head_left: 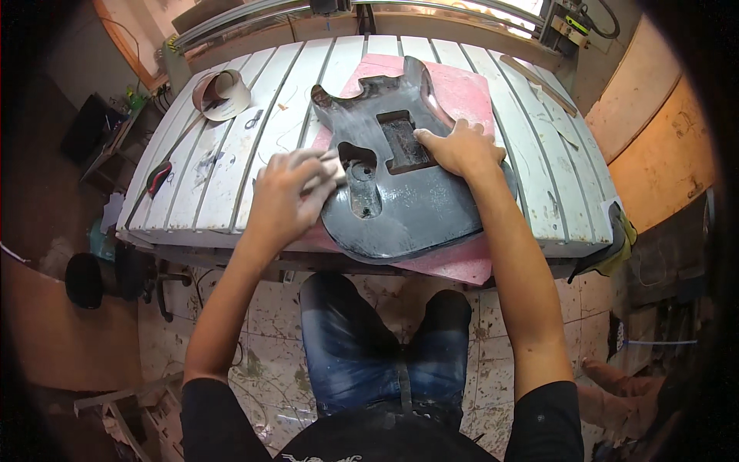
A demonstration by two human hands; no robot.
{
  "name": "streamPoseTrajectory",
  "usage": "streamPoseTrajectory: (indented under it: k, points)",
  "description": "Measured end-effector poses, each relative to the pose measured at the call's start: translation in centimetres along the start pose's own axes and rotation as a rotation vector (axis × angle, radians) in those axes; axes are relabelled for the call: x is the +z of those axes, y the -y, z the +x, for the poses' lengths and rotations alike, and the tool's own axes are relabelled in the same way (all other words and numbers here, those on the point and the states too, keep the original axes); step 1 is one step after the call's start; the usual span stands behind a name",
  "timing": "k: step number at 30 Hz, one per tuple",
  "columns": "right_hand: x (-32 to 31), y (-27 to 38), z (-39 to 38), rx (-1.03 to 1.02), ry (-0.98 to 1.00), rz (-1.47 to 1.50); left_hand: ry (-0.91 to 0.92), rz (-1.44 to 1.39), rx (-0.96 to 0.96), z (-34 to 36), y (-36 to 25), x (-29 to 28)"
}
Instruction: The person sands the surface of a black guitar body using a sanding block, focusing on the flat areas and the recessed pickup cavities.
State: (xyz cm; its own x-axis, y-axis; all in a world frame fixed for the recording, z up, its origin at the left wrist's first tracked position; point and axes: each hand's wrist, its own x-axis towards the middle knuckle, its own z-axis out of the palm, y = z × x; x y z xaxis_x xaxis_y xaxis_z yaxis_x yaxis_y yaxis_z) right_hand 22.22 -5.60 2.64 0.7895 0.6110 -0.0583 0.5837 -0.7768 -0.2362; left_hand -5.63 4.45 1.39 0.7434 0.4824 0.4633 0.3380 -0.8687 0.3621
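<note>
A dark grey electric guitar body (419, 204), dulled with pale dust, lies flat with its horns pointing away from me. Two cavities are cut through its face, one rectangular and one elongated. My left hand (291, 189) is at the body's left edge, fingers closed around a small pale folded piece of sandpaper (336, 166) beside the elongated cavity. Whitish dust coats those fingers. My right hand (464, 148) grips the body's right side, thumb on the face near the rectangular cavity and fingers over the edge. A pink foam board (468, 88) lies under the body.
The white slatted table (265, 85) carries a loose roll of abrasive paper (222, 95) at the far left. A red-and-black tool (158, 179) lies at its left edge. A wooden strip (539, 85) rests far right. Metal rails (231, 23) run behind, and a cloth (620, 242) hangs at the right corner.
</note>
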Motion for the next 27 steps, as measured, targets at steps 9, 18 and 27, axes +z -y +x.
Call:
streamPoseTrajectory:
  k: [9,18,27]
  points:
    - [0.0,-0.4,0.2,0.019,0.005,-0.001,0.042,-0.034,0.082,-0.8,-0.6,0.2]
    - [-0.1,-0.7,0.2,0.025,-0.004,0.000,0.058,-0.050,0.098,-0.7,-0.4,0.5]
    - [-0.2,-1.2,0.1,0.025,0.008,-0.011,0.057,-0.141,0.096,-2.0,-1.9,0.6]
